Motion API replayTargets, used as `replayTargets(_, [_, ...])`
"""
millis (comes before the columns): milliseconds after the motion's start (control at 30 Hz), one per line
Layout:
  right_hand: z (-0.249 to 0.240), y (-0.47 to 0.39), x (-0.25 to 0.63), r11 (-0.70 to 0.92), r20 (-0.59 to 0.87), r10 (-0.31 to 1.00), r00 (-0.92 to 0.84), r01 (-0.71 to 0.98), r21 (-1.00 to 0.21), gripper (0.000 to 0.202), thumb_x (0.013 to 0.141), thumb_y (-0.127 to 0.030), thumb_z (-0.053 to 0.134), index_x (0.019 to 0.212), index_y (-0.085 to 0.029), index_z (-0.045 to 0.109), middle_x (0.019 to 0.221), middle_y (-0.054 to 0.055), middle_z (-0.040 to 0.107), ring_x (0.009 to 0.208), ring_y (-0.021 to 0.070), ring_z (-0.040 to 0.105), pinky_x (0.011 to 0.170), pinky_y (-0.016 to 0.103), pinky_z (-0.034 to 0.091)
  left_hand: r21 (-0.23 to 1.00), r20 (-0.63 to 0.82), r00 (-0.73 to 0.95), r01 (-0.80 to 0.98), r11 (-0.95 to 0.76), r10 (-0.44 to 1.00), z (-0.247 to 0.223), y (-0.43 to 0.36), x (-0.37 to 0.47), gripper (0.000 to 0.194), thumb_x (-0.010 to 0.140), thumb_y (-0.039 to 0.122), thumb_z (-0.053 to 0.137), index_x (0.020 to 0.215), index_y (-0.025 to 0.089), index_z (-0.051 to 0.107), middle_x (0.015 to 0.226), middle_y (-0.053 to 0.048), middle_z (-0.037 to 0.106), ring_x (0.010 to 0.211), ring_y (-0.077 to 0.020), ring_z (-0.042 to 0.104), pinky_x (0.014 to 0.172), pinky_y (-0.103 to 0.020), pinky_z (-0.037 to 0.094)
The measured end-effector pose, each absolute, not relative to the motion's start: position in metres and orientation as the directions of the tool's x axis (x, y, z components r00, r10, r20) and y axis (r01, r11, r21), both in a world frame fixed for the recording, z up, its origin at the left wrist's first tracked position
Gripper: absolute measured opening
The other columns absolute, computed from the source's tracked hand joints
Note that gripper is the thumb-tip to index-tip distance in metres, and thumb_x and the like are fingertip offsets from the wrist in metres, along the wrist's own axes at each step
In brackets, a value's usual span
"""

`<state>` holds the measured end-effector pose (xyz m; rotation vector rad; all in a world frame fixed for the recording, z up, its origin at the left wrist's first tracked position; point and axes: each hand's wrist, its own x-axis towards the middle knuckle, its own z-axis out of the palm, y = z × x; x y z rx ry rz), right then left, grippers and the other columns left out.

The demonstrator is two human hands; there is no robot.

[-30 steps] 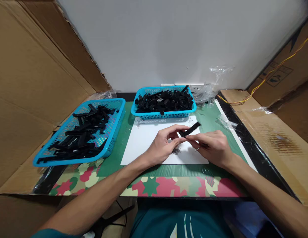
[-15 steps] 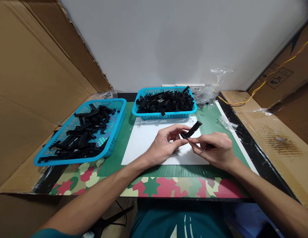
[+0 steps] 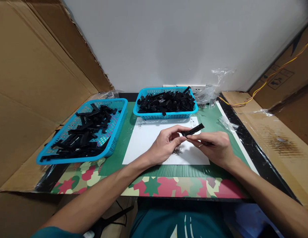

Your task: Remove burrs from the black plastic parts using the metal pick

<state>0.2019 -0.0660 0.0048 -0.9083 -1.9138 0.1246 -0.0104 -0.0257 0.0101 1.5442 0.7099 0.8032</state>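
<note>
The bare left hand [image 3: 167, 142] pinches a slim black plastic part [image 3: 196, 129] by its lower end, the free end pointing to two o'clock, above a flat white paper sheet [image 3: 144, 145]. The bare right hand's [image 3: 215, 147] thumb and forefinger meet that end, gripping what I cannot tell; its curled fingers hold a thin, pale-tipped rod [image 3: 200, 145]. A slack pinch could drop the part, scattering the tiny dark bits [image 3: 178, 151] at seven o'clock.

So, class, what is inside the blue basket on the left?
Inside the basket, black pieces lie heaped, with some mesh floor showing; anything beneath them is covered.
</note>
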Motion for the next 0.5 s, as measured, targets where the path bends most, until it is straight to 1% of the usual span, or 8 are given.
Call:
replayTargets(67, [0.005,-0.065,0.203,0.725,0.761,0.600,-0.247,0.570,-0.386,0.011,0.095,-0.014,0.074,0.099,-0.023,0.080,0.073,-0.001,0.082,0.046,0.0099,0.065,0.047,0.021,0.049,0.995,0.088,0.594,-0.018,-0.096,0.800,0.009,-0.025,-0.011,0.044,0.099,0.046,0.069,0.130,0.015,0.070,0.071,0.001,0.055,0.060,-0.0098,0.046,0.052,-0.022,0.037])
replayTargets(133, [0.006,-0.064,0.205,0.738,0.787,0.564,-0.252,0.582,-0.343,0.018,0.093,-0.010,0.075,0.105,-0.023,0.079,0.074,-0.001,0.082,0.045,0.0094,0.064,0.047,0.021,0.049,0.997,0.074,0.610,-0.032,-0.069,0.789,0.008,-0.025,-0.010,0.048,0.101,0.052,0.063,0.131,0.014,0.069,0.071,0.002,0.053,0.060,-0.0101,0.045,0.052,-0.022,0.037])
replayTargets(200, [0.007,-0.063,0.207,0.750,0.790,0.553,-0.264,0.571,-0.334,0.022,0.094,-0.007,0.073,0.109,-0.023,0.078,0.079,-0.001,0.083,0.051,0.0100,0.069,0.050,0.020,0.051,0.998,0.061,0.624,-0.027,-0.056,0.779,0.009,-0.026,-0.010,0.050,0.103,0.055,0.059,0.129,0.014,0.070,0.074,0.000,0.057,0.059,-0.0098,0.045,0.051,-0.022,0.036])
replayTargets(267, [0.006,-0.062,0.209,0.761,0.783,0.555,-0.280,0.552,-0.341,0.022,0.095,-0.007,0.070,0.108,-0.023,0.078,0.082,0.000,0.084,0.057,0.0108,0.073,0.053,0.020,0.053,0.997,0.059,0.631,0.007,-0.081,0.773,0.011,-0.025,-0.010,0.049,0.105,0.055,0.054,0.125,0.015,0.073,0.083,-0.004,0.065,0.060,-0.0098,0.046,0.053,-0.023,0.038])
replayTargets(333, [0.005,-0.061,0.211,0.752,0.770,0.573,-0.279,0.553,-0.359,0.018,0.096,-0.009,0.070,0.104,-0.023,0.079,0.083,0.000,0.084,0.057,0.0110,0.073,0.053,0.020,0.053,0.987,0.079,0.623,0.059,-0.148,0.778,0.012,-0.025,-0.010,0.046,0.106,0.053,0.053,0.124,0.017,0.074,0.098,-0.008,0.072,0.069,-0.0117,0.054,0.061,-0.025,0.044])
replayTargets(400, [0.004,-0.061,0.212,0.724,0.747,0.610,-0.266,0.571,-0.388,0.014,0.096,-0.012,0.071,0.101,-0.023,0.080,0.081,0.000,0.084,0.052,0.0100,0.069,0.052,0.020,0.052,0.964,0.123,0.585,0.121,-0.236,0.801,0.014,-0.023,-0.011,0.041,0.105,0.050,0.057,0.127,0.020,0.073,0.113,-0.009,0.073,0.084,-0.0151,0.061,0.072,-0.027,0.048])
replayTargets(433, [0.003,-0.061,0.213,0.704,0.728,0.635,-0.258,0.582,-0.407,0.013,0.096,-0.014,0.072,0.100,-0.022,0.080,0.080,0.000,0.083,0.050,0.0094,0.066,0.051,0.020,0.050,0.948,0.150,0.562,0.151,-0.279,0.814,0.014,-0.022,-0.012,0.039,0.103,0.049,0.061,0.128,0.020,0.072,0.116,-0.008,0.073,0.089,-0.0162,0.062,0.076,-0.027,0.049])
replayTargets(500, [0.002,-0.061,0.214,0.665,0.685,0.686,-0.247,0.596,-0.450,0.011,0.097,-0.017,0.071,0.100,-0.022,0.081,0.075,0.000,0.081,0.047,0.0086,0.060,0.049,0.021,0.047,0.913,0.204,0.523,0.205,-0.354,0.828,0.014,-0.021,-0.013,0.036,0.098,0.045,0.070,0.124,0.021,0.072,0.113,-0.006,0.073,0.089,-0.0160,0.061,0.076,-0.027,0.048])
